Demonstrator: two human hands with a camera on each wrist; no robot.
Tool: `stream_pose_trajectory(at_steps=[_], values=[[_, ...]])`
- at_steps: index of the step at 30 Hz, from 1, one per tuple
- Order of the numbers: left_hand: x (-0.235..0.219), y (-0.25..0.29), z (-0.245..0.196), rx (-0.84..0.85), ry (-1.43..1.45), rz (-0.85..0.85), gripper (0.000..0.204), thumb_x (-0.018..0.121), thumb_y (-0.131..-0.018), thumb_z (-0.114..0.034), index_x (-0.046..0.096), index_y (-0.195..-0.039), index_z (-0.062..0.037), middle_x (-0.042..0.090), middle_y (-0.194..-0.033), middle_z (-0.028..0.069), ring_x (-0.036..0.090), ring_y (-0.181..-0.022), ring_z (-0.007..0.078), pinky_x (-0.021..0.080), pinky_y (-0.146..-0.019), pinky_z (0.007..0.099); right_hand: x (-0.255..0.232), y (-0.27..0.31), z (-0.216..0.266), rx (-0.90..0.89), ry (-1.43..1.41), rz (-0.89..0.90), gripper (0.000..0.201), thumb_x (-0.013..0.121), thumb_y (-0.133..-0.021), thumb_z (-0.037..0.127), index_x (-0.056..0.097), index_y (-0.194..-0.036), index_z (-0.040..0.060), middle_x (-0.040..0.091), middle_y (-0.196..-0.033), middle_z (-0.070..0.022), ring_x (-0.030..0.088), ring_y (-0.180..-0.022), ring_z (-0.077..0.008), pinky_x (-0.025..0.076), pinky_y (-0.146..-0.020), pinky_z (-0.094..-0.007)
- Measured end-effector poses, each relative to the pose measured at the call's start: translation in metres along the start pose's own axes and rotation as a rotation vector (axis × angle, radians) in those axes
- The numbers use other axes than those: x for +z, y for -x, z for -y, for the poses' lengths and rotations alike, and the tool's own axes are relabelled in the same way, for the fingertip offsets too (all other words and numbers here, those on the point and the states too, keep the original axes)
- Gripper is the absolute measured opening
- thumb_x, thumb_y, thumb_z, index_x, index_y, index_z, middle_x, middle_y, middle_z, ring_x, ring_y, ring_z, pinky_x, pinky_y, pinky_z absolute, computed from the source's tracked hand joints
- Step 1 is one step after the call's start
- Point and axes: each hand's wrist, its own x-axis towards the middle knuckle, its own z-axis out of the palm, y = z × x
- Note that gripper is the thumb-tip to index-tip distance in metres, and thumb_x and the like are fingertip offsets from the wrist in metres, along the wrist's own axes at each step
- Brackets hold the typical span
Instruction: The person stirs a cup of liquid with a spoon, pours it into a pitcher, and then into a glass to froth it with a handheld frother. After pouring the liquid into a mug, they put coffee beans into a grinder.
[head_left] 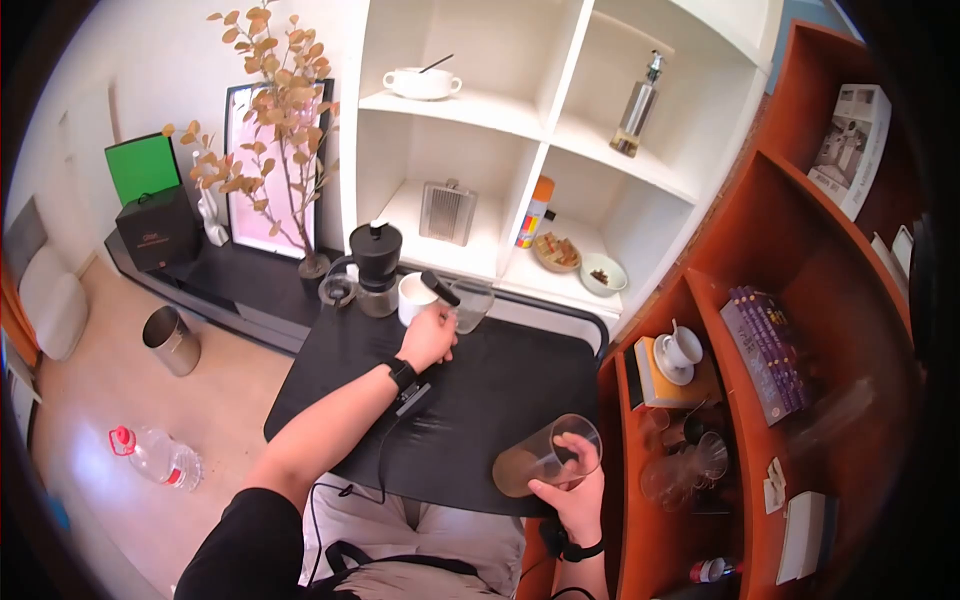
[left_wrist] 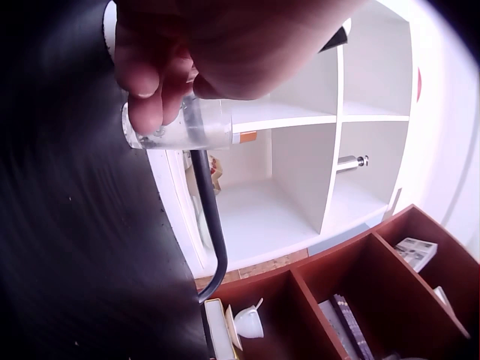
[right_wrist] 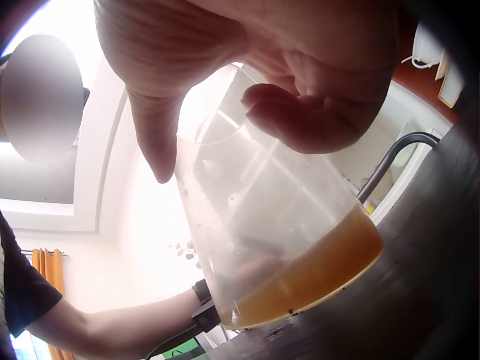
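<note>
My right hand (head_left: 578, 495) grips a clear, tall cup (right_wrist: 262, 217) near its rim, thumb on one side and fingers curled on the other. The cup leans over, with brown liquid (right_wrist: 315, 262) pooled along its low side, close over the black tabletop. At the table's far edge, the curled fingers of my left hand (head_left: 430, 338) are around a tool with a thick black handle (head_left: 440, 288); its lower part is hidden by the hand. A clear glass (left_wrist: 180, 127) stands right behind those fingers. Beside it sits a white cup (head_left: 410, 303).
A black coffee grinder (head_left: 376, 262) and a small glass vessel (head_left: 340, 287) stand at the far left corner. A black rail (head_left: 560, 305) edges the table. White shelves (head_left: 470, 115) rise behind, brown shelves (head_left: 720, 290) on the right. A water bottle (head_left: 155, 458) lies on the floor.
</note>
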Motion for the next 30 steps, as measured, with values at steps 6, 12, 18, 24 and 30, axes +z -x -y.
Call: stream_pose_trajectory(at_steps=[6, 12, 18, 24, 30], values=[[0.0, 0.02, 0.008, 0.002, 0.051, 0.109, 0.028, 0.045, -0.11, -0.027, 0.054, -0.114, -0.0007, 0.066, -0.075, 0.0054, 0.065, -0.057, 0.0131, 0.05, -0.048, 0.0278, -0.005, -0.003, 0.014, -0.017, -0.049, -0.09, 0.086, 0.092, -0.064, -0.006, 0.05, -0.139, 0.0017, 0.056, -0.134, -0.008, 0.054, -0.08, -0.0021, 0.048, -0.067, -0.0169], [-0.023, 0.106, -0.003, -0.037, 0.021, 0.214, 0.026, 0.05, -0.108, -0.025, 0.054, -0.108, 0.0004, 0.067, -0.072, 0.0074, 0.069, -0.061, 0.0179, 0.053, -0.059, 0.0341, -0.008, -0.016, -0.003, -0.051, -0.016, -0.236, 0.089, 0.092, -0.065, -0.005, 0.048, -0.142, 0.0012, 0.053, -0.138, -0.0115, 0.061, -0.09, -0.0055, 0.048, -0.071, -0.0163], [-0.031, 0.167, 0.017, -0.108, 0.012, 0.326, 0.025, 0.054, -0.107, -0.025, 0.06, -0.106, -0.0015, 0.066, -0.072, 0.0051, 0.065, -0.061, 0.0149, 0.051, -0.06, 0.0309, 0.0, -0.024, 0.005, 0.036, 0.0, -0.089, 0.092, 0.091, -0.066, -0.004, 0.046, -0.146, 0.0019, 0.053, -0.138, -0.012, 0.062, -0.113, -0.0142, 0.052, -0.088, -0.0228], [-0.019, 0.186, 0.015, -0.006, 0.236, 0.019, 0.021, 0.055, -0.095, -0.001, 0.05, -0.114, -0.007, 0.061, -0.071, 0.0049, 0.062, -0.06, 0.0138, 0.049, -0.056, 0.0316, 0.012, -0.027, 0.017, -0.021, 0.161, -0.072, 0.089, 0.086, -0.067, -0.007, 0.05, -0.147, 0.0042, 0.056, -0.139, -0.0099, 0.055, -0.085, -0.0041, 0.045, -0.072, -0.0174], [-0.017, 0.19, 0.04, 0.063, 0.388, -0.04, 0.033, 0.053, -0.094, 0.003, 0.05, -0.126, -0.0059, 0.058, -0.08, 0.0007, 0.052, -0.061, 0.0056, 0.043, -0.055, 0.023, 0.015, -0.031, 0.024, -0.005, 0.09, -0.084, 0.089, 0.081, -0.071, -0.009, 0.044, -0.151, 0.0037, 0.053, -0.144, -0.0131, 0.061, -0.089, -0.0081, 0.05, -0.081, -0.022]])
